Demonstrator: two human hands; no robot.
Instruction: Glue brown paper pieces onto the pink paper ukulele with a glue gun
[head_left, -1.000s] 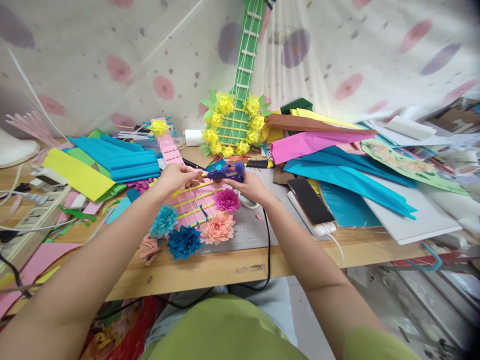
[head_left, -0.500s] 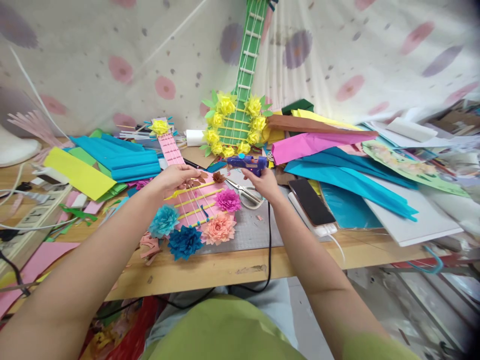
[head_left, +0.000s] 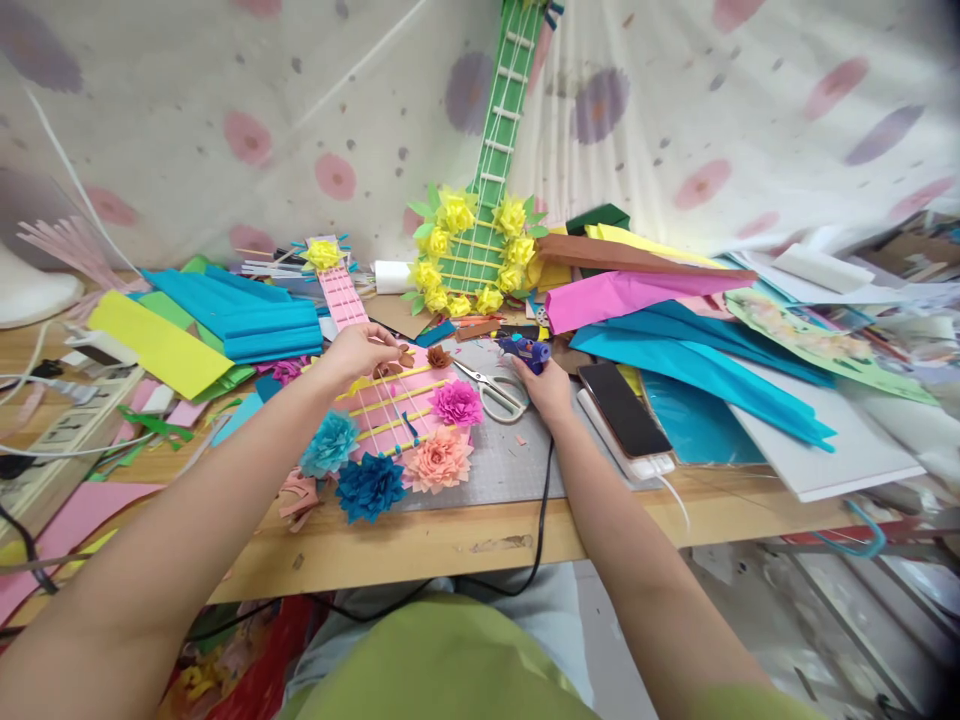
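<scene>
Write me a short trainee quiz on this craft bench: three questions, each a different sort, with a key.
1. Multiple choice: what does the right hand hold?
A) a phone
B) a glue gun
C) a yellow flower

2. True or false: the left hand pinches a brown piece, while the scissors lie on the grey mat.

3. Fill in: on the pink guitar, the dark blue flower sits between the light blue flower and the ____ flower.

Key: 1 B; 2 true; 3 peach
</scene>
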